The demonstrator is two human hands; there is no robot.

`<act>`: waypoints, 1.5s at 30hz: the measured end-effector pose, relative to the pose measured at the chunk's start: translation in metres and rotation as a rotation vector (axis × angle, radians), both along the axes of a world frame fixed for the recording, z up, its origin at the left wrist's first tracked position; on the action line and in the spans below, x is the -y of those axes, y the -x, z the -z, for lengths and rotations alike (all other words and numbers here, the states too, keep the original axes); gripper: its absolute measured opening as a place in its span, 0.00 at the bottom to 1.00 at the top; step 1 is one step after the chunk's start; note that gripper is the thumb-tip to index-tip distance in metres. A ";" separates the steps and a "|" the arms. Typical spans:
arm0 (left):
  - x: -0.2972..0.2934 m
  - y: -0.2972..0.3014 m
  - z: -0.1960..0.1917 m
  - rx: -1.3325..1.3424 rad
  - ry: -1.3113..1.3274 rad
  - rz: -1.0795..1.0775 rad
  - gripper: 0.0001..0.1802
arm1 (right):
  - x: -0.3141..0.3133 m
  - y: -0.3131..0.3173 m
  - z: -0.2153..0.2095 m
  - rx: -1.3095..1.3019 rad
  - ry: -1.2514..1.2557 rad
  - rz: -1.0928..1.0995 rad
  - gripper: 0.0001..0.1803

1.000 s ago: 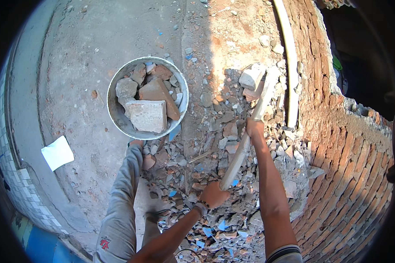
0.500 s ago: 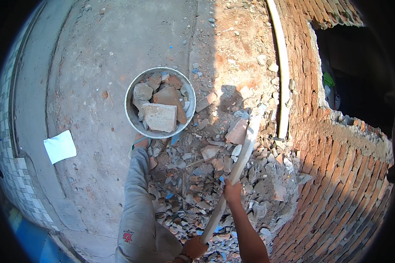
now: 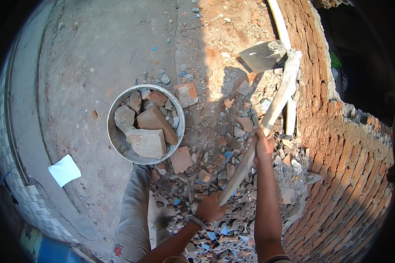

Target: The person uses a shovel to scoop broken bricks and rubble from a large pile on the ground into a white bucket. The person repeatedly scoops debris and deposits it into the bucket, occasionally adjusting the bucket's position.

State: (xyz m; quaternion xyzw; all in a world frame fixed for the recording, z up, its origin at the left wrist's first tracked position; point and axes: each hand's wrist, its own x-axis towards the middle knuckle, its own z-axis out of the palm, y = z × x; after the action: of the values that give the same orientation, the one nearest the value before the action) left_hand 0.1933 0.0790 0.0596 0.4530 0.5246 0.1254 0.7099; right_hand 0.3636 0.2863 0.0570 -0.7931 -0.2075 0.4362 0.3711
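A hoe (image 3: pixel 278 103) with a thick wooden handle and a broad metal blade (image 3: pixel 264 56) slants up to the right across the view. Its blade is raised over the sunlit ground beside the pale pipe. My left hand (image 3: pixel 211 207) is wrapped round the lower end of the handle. Farther up, my right hand (image 3: pixel 263 144) grips the middle of the shaft. Below the handle spreads broken brick and tile rubble (image 3: pixel 206 175). To the left stands a round bucket (image 3: pixel 111 131) with chunks of brick and concrete (image 3: pixel 147 143) inside it.
A brick wall (image 3: pixel 338 184) with a broken opening (image 3: pixel 360 65) rises on the right. Along its foot runs a pale pipe (image 3: pixel 279 22). A white sheet (image 3: pixel 65 170) lies on the concrete floor (image 3: pixel 87 87) at left. My leg (image 3: pixel 134 206) is just below the bucket.
Both hands have moved up and the hoe has been lifted, bringing its blade into sight at the upper right. Brick pieces near the bucket lie differently.
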 end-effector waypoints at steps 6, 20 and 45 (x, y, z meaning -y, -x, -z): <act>-0.225 -0.070 0.099 0.083 -0.100 -0.214 0.21 | -0.200 -0.046 0.108 0.107 0.161 -0.194 0.18; 0.049 -0.029 0.006 0.093 0.360 -0.272 0.19 | -0.033 -0.006 0.113 0.203 0.236 -0.397 0.10; 0.344 0.144 -0.143 -0.031 0.327 0.403 0.14 | 0.366 0.090 -0.108 -0.066 0.070 0.197 0.19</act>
State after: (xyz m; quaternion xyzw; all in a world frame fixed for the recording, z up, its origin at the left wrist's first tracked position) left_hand 0.0488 -0.2649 0.2028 0.4293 0.4480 -0.1121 0.7762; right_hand 0.2731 -0.0794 0.1652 -0.8072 -0.1010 0.4306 0.3910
